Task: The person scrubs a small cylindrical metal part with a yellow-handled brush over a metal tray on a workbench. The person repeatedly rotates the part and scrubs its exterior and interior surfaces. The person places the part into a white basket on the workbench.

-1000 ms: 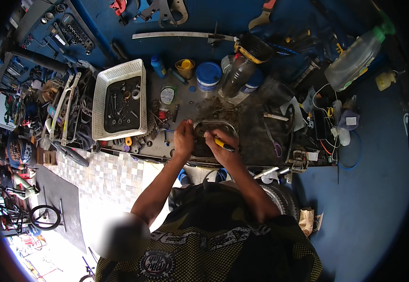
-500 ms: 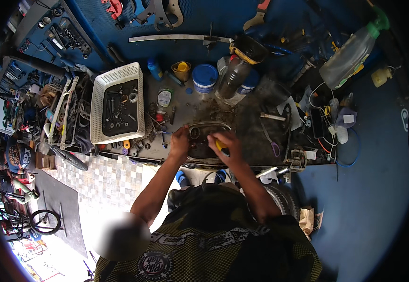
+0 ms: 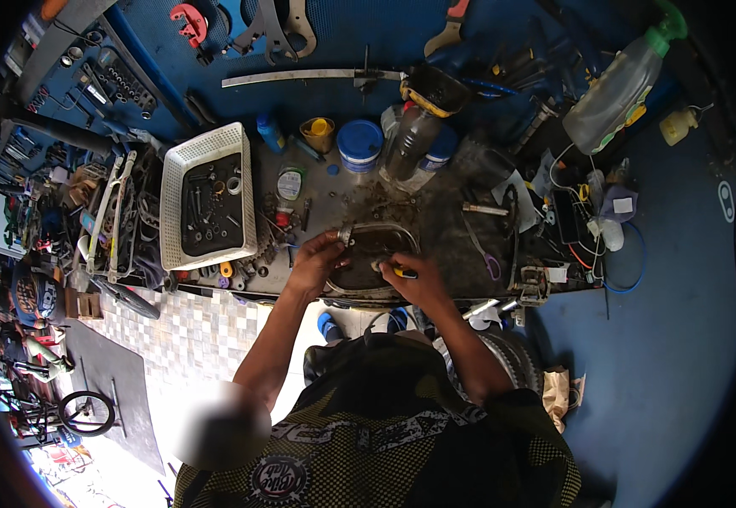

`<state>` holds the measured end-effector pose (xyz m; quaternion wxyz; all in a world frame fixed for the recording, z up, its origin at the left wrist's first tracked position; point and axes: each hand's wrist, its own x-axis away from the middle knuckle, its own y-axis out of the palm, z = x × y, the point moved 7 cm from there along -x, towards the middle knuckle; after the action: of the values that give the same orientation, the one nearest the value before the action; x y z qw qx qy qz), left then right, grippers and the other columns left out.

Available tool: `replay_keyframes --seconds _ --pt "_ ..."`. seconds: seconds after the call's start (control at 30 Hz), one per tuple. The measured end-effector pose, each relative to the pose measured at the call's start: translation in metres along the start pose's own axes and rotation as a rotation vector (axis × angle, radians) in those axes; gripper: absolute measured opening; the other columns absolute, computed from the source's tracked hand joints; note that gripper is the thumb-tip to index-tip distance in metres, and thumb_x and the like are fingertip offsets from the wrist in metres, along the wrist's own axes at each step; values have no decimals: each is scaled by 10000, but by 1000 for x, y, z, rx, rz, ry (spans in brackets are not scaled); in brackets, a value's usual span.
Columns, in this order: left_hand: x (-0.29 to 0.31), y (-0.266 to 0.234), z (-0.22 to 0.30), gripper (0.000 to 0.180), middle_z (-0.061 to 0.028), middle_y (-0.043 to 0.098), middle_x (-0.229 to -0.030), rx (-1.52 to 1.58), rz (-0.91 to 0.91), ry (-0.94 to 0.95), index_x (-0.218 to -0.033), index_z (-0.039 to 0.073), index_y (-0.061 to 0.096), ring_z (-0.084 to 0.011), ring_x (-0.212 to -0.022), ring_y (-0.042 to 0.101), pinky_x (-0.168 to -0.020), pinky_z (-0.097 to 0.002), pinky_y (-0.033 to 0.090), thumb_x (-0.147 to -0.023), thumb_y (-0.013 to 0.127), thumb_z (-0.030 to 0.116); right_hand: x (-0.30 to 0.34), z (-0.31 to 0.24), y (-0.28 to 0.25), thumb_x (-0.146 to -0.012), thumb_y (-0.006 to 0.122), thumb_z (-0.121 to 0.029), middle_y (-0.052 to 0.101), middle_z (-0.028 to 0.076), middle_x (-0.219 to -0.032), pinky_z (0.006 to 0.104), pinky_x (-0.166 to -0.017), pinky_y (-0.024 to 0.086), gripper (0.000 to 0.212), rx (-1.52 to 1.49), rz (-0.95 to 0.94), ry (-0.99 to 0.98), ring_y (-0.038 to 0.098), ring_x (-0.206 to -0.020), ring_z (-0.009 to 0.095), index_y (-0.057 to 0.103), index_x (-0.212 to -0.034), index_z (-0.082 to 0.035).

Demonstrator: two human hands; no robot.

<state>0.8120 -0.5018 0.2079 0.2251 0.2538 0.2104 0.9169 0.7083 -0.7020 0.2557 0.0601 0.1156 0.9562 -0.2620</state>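
Observation:
My left hand [image 3: 314, 266] pinches a small round metal part [image 3: 345, 234] over the left side of a shallow tub. The tub [image 3: 412, 234] has a pale rounded rim, and dark liquid or grime lies inside it. At the tub's right side, my right hand [image 3: 420, 279] is closed round a tool with a yellow-and-black handle [image 3: 404, 272]. The tool's working end points left over the tub, too small and blurred to identify. A gap separates the tool from the metal part.
Left on the dirty workbench stands a white perforated basket [image 3: 248, 195] holding bolts and rings. Behind the tub are a blue-lidded bucket [image 3: 359, 142] and a dark bottle [image 3: 407, 148]. Purple-handled scissors [image 3: 492, 267] lie to the right. A spray bottle [image 3: 617, 102] hangs at the far right.
My left hand has drawn slightly left and tilted the metal part so its side shows. My right hand has shifted right and nearer to me with the tool. The view has also shifted a little.

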Motion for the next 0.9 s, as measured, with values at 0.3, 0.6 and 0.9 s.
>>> replay_keyframes --seconds 0.3,0.6,0.9 --pt "-8 -17 3 216 -9 732 -937 -36 161 43 -1039 58 731 -135 -895 672 -821 -345 569 -1005 750 271 -3 -10 1 -938 768 -275 744 112 -872 391 -693 547 212 172 -201 -49 719 -796 313 729 -909 -69" --pt "-9 3 -32 304 -28 707 -977 296 33 -215 -1150 124 652 -169 -798 629 -721 -395 512 -1104 540 402 -38 -79 7 -934 790 -176 746 90 -885 351 -718 541 176 -83 -44 -426 707 -789 231 756 -979 -10" --pt "-2 -3 -24 279 -14 695 -943 217 90 -134 -1181 100 646 -162 -725 597 -682 -346 491 -1120 521 342 -42 -51 13 -940 779 -221 696 103 -767 332 -649 515 235 -190 64 -117 659 -676 184 708 -882 -4"
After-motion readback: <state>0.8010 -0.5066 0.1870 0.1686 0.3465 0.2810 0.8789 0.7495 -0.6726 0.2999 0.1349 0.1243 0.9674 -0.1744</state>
